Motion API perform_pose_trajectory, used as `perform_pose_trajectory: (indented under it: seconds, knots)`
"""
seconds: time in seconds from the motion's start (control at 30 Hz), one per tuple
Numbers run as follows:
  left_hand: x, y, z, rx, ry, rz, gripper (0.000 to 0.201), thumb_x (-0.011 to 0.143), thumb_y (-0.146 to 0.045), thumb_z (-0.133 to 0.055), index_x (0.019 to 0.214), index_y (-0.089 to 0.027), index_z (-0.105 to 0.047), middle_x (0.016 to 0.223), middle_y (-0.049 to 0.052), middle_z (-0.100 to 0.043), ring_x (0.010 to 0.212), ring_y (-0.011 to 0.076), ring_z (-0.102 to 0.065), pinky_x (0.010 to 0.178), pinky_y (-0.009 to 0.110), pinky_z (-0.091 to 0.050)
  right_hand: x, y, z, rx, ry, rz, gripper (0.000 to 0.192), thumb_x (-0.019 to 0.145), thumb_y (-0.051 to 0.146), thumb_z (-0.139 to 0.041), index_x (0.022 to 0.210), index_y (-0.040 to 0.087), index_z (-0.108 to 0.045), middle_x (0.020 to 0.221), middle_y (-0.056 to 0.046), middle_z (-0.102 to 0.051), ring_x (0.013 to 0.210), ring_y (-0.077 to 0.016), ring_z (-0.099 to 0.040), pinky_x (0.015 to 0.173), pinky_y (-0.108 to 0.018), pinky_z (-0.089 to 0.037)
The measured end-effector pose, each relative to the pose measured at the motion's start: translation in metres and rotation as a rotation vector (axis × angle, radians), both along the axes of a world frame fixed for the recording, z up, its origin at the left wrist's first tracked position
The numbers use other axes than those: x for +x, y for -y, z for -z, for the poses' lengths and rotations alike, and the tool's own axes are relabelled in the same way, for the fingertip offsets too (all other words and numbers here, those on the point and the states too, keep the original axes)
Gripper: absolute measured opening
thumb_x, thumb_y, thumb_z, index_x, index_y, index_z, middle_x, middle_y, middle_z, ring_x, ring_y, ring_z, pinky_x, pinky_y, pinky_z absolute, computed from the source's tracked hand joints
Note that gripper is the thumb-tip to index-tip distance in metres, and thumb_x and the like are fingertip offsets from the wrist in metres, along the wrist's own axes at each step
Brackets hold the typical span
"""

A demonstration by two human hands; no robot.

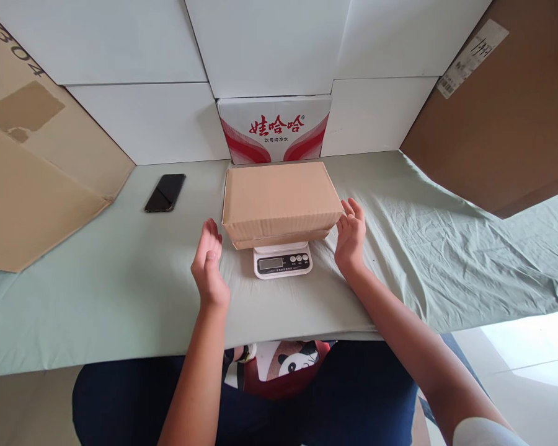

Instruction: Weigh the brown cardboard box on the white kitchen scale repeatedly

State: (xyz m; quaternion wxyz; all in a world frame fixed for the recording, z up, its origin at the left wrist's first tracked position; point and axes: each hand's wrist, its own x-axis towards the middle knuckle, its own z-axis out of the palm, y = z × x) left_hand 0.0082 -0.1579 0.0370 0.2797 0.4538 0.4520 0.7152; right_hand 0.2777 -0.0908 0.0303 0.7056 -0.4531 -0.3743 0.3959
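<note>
Observer: Note the hands first. How do they stand?

Recorder: Your hands are well apart, one on each side of the cardboard box point(283, 192). Your left hand point(210, 266) is unclenched, fingers extended and palm turned inward, just beside the box's near left corner with a narrow gap. Your right hand point(352, 238) is loosely curled at the near right corner; whether its fingers touch the cardboard, I cannot tell.

Observer: Position of the box?

Recorder: It sits in front of you on the white digital scale point(283, 266), overhanging the platform on both sides. The scale's control panel protrudes toward you, with a display point(270, 264) at left and three round buttons point(299, 259) at right. I cannot read a figure on the display.

Observer: Surroundings?

Recorder: Your table wears a pale green cloth point(134, 279), creased on the right. A black smartphone point(165, 193) lies on it, beyond your left hand. Directly behind the box stands a red-and-white purified-water carton point(274, 133), with white panels point(144, 124) on both sides and above. Brown cardboard marked "304" point(74, 167) flanks your left; a darker cardboard piece point(506, 118) bearing a white label point(474, 57) flanks your right.
</note>
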Motion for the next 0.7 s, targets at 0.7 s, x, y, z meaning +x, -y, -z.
perform_pose_trajectory:
  seconds: [0.7]
  knots:
    - [-0.0003,-0.0005,0.0007,-0.007,0.004,0.019,0.066,0.096,-0.057,-0.054,0.152,-0.02,-0.056,0.162,0.014,-0.049,0.152,0.0319,-0.044,0.125,0.045,-0.04,0.0026,-0.0074,0.004,-0.043,-0.024,-0.03,0.045,0.087,0.046,-0.054,0.128,0.029,-0.057,0.143,-0.006,-0.062,0.135,-0.025,-0.059,0.125,-0.055,-0.035]
